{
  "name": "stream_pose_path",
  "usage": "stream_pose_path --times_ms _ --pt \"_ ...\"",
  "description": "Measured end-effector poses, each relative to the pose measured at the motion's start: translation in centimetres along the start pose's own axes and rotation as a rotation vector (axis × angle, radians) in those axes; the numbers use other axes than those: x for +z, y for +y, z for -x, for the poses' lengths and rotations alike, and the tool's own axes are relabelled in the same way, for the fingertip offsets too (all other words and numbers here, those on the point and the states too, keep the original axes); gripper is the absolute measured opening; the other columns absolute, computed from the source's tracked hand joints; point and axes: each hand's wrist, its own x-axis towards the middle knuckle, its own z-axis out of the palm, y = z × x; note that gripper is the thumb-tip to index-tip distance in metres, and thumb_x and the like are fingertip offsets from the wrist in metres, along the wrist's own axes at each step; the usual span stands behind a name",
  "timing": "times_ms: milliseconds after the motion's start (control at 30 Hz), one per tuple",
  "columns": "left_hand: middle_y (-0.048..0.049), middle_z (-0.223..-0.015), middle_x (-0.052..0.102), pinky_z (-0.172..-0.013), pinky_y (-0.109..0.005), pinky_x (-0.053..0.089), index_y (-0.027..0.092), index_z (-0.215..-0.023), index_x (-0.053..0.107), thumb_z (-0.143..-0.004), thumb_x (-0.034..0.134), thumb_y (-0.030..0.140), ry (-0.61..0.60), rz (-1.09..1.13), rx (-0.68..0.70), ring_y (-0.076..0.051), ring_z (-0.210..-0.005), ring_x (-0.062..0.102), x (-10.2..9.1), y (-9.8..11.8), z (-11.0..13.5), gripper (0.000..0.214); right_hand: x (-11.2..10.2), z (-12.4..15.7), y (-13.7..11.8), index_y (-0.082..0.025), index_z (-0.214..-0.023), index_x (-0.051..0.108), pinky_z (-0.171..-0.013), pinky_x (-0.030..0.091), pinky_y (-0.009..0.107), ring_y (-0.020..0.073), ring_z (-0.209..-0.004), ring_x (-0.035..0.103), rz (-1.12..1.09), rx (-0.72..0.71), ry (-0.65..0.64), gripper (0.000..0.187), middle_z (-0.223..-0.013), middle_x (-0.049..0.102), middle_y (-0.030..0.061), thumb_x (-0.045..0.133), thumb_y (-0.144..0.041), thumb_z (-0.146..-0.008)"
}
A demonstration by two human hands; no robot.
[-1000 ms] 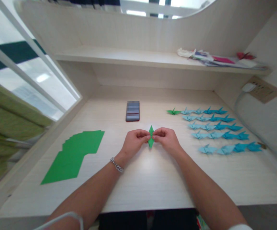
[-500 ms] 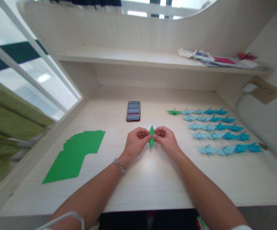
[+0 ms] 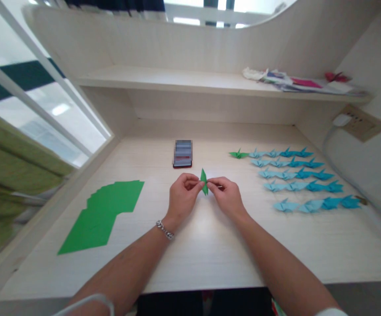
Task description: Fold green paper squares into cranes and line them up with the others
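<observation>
Left hand (image 3: 183,195) and right hand (image 3: 226,195) pinch part-folded paper (image 3: 204,178) — finished cranes (image 3: 303,174) near the desk's (image 3: 216,259) right edge, unfolded sheets (image 3: 98,219) near its left.

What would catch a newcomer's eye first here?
Probably the rows of blue paper cranes at right on the desk, with one green crane at the far row's left end. The fanned green sheets at the left stand out, as does the folded green paper pinched centrally between left hand and right hand.
</observation>
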Motion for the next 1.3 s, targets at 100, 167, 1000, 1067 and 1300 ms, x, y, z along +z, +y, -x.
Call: stream_pose_path --times_ms 100,167,1000,1067,1300 --pt "-0.0059 -0.081 0.07 -0.073 -0.031 0.053 0.015 -0.086 0.063 -0.071 0.071 0.029 -0.067 -0.019 0.008 -0.018 -0.076 0.067 0.1 0.1 0.2 0.023 0.1 -0.2 0.4 -0.019 -0.09 0.071 -0.073 0.05 0.031 0.0195 -0.08 0.064 -0.087 0.057 -0.086 0.022 -0.089 0.071 0.0062 0.063 -0.034 -0.076" --pt "-0.007 -0.085 0.07 -0.078 -0.032 0.053 0.015 -0.089 0.065 -0.073 0.069 0.03 -0.103 0.011 0.0 -0.018 -0.08 0.067 0.2 0.1 0.2 0.022 0.2 -0.4 1.0 -0.018 -0.091 0.071 -0.073 0.051 0.031 0.0195 -0.078 0.064 -0.15 0.095 -0.106 0.025 -0.087 0.072 0.0061 0.066 -0.035 -0.074" --pt "-0.0037 -0.067 0.067 -0.062 -0.028 0.053 0.013 -0.076 0.065 -0.064 0.074 0.022 -0.348 0.189 -0.282 -0.013 -0.061 0.062 -0.4 0.7 -0.5 0.018 -1.3 -1.1 0.6 -0.015 -0.065 0.064 -0.056 0.049 0.026 0.0113 -0.052 0.058 -0.438 0.44 -0.22 0.019 -0.06 0.065 -0.0003 0.076 -0.025 -0.053" --pt "-0.004 -0.068 0.068 -0.062 -0.028 0.053 0.013 -0.077 0.066 -0.064 0.074 0.022 -0.36 0.189 -0.285 -0.014 -0.061 0.063 -0.4 0.8 -0.5 0.017 -1.3 -1.0 0.6 -0.015 -0.065 0.065 -0.056 0.049 0.026 0.011 -0.052 0.058 -0.443 0.445 -0.229 0.019 -0.06 0.065 -0.0005 0.076 -0.024 -0.053" --pt "-0.002 -0.066 0.065 -0.059 -0.028 0.052 0.014 -0.076 0.067 -0.063 0.073 0.02 -0.318 0.263 -0.29 -0.013 -0.058 0.06 -0.5 0.7 -0.5 0.015 -1.4 -1.0 0.4 -0.017 -0.071 0.069 -0.055 0.049 0.026 0.0119 -0.054 0.059 -0.546 0.49 -0.226 0.019 -0.061 0.065 -0.0001 0.075 -0.02 -0.053"
